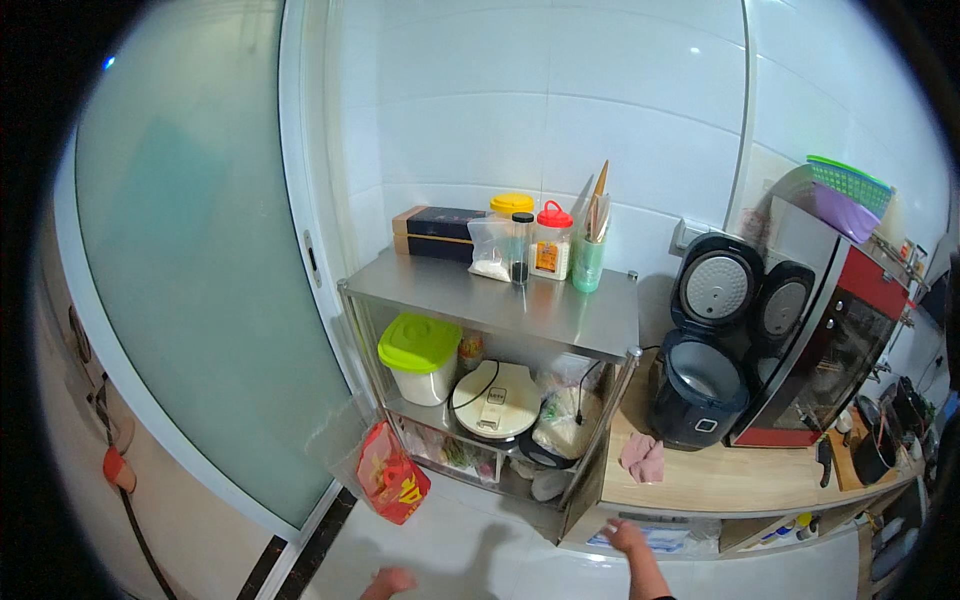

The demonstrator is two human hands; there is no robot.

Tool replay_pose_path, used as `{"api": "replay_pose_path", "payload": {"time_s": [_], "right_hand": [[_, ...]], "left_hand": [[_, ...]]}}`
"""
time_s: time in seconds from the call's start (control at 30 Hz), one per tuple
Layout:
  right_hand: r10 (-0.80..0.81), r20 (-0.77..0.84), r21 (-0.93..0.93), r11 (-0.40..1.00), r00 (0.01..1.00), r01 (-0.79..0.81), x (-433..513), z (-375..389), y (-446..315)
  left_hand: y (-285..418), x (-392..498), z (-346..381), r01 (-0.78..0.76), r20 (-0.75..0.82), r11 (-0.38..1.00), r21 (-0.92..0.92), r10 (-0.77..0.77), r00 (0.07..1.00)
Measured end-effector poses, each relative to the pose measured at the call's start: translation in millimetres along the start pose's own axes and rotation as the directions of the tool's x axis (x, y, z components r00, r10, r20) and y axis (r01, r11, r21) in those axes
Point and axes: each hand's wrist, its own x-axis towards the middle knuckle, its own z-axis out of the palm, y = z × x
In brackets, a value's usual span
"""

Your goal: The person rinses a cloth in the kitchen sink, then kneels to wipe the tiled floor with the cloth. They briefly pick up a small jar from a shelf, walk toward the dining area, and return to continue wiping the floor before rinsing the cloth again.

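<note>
My left hand [393, 581] is at the bottom edge, over the pale floor tiles. It is blurred, and its fingers cannot be made out clearly. My right hand [624, 535] hangs in front of the low wooden cabinet [705, 480], its fingers a little apart and nothing visible in them. A pink cloth [642, 457] lies on the cabinet top above that hand. Behind it stands a dark rice cooker [697, 397] with its lid raised. Left of the cabinet is a stainless steel shelf rack [450, 289]. A red plastic bag [390, 474] hangs beside the rack's left side.
On the rack are a dark box [442, 229], a red-lidded jar [551, 247], a green-lidded bin [420, 356] and a white round electric appliance [496, 401]. A frosted glass door [195, 225] borders the left. A red-framed glass-door cabinet [832, 337] and a knife [824, 461] are right.
</note>
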Motion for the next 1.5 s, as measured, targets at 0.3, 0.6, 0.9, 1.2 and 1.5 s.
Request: {"api": "replay_pose_path", "payload": {"time_s": [0.3, 0.6, 0.9, 1.2, 1.5], "right_hand": [[-0.214, -0.487, -0.206, 0.970, 0.847, 0.127, 158.1, -68.8, 31.9], [-0.110, -0.395, -0.412, 0.908, 0.912, -0.069, 152.9, -89.8, -15.2], [-0.164, -0.450, 0.162, 0.952, 0.878, 0.260, 198.9, -56.4, 10.8], [-0.450, 0.544, 0.687, 0.723, 0.708, -0.069, 205.8, -111.6, -17.6], [-0.756, 0.181, 0.938, 0.325, 0.629, 0.121, 133.8, -197.2, -184.0]], "left_hand": [[226.5, -46.3, -414.4, -0.749, -0.703, 0.036, -0.661, 0.318, 0.636], [290.8, 26.5, -586.8, -0.429, -0.731, -0.606, -0.670, 0.437, 0.524], [335.6, 143.6, -666.0, -0.701, -0.909, 0.579, -0.416, -0.248, 0.335], [342.6, 139.0, -672.9, -0.563, -0.941, 0.755, -0.335, -0.303, 0.153], [291.5, -0.1, -506.0, -0.698, -0.830, 0.458, -0.551, -0.213, 0.515]]}}
